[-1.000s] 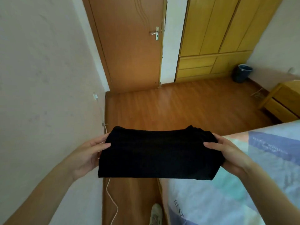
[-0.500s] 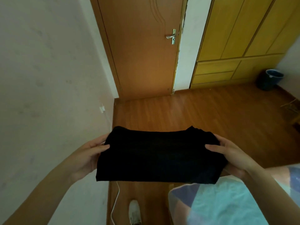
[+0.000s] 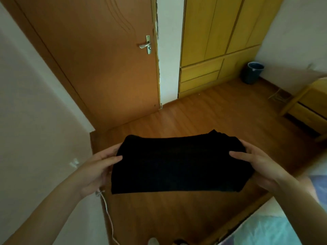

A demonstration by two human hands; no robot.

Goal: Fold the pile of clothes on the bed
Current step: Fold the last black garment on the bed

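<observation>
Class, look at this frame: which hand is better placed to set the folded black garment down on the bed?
Probably the right hand: it grips the black garment on the side nearest the bed; the left hand is by the wall.

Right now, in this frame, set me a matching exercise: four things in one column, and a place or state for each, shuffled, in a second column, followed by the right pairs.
Things:
1. black garment
2. bin
3. door
4. bed

Places or states:
A. closed, handle on its right side
B. lower right corner, pale patterned cover
C. folded, held up between left hand and right hand
D. on the floor beside the yellow wardrobe

Pairs: 1-C, 2-D, 3-A, 4-B
</observation>
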